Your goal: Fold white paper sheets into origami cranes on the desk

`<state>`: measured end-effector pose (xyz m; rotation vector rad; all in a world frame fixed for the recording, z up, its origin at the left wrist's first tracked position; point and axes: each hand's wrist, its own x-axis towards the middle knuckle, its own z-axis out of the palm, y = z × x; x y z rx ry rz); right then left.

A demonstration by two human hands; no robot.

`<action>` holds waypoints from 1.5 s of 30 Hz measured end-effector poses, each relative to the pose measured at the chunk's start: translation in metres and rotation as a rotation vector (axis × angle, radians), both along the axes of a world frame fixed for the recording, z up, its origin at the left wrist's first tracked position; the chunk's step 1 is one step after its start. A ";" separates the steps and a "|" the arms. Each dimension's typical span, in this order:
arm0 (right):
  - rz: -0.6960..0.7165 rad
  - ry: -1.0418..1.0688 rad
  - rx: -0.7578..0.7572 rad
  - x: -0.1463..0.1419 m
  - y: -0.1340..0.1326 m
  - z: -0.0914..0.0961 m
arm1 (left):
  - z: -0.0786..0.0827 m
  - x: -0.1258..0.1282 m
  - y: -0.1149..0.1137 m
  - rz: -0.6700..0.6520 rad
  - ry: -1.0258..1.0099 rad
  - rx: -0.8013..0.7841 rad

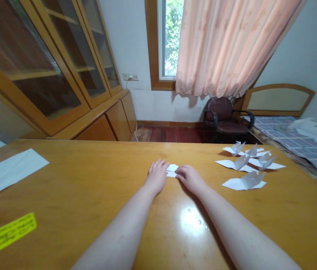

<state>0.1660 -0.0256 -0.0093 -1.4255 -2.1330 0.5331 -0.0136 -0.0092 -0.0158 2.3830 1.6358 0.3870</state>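
Head view: a folded paper (172, 169) between left hand (157, 175) and right hand (190, 177) on the bench (91, 180).
The left lies palm down, fingers nearly straight, hiding one end; the right curls at the other, whether gripping I cannot tell. A sheet (11, 172) is cut off at left. Wood stretches to the far edge and paper birds (241, 162).

Forearms (121, 232) stretched forward, converging (both bare); left hand (157, 174) palm-down, right hand (190, 177) curled inward.
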 end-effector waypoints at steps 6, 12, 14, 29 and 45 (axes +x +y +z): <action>0.032 0.005 -0.002 0.003 0.002 -0.005 | -0.008 0.000 -0.001 0.053 0.108 -0.023; 0.028 -0.011 0.017 0.002 0.003 -0.008 | 0.000 0.000 -0.004 -0.011 0.129 -0.044; 0.027 -0.016 0.021 0.002 0.003 -0.008 | 0.002 0.000 -0.004 -0.011 0.111 -0.054; -0.003 -0.197 -0.007 0.002 -0.003 0.004 | 0.010 -0.002 -0.003 0.023 -0.075 -0.021; -0.055 -0.193 0.035 -0.002 -0.005 0.002 | 0.013 -0.002 -0.002 0.005 -0.162 0.029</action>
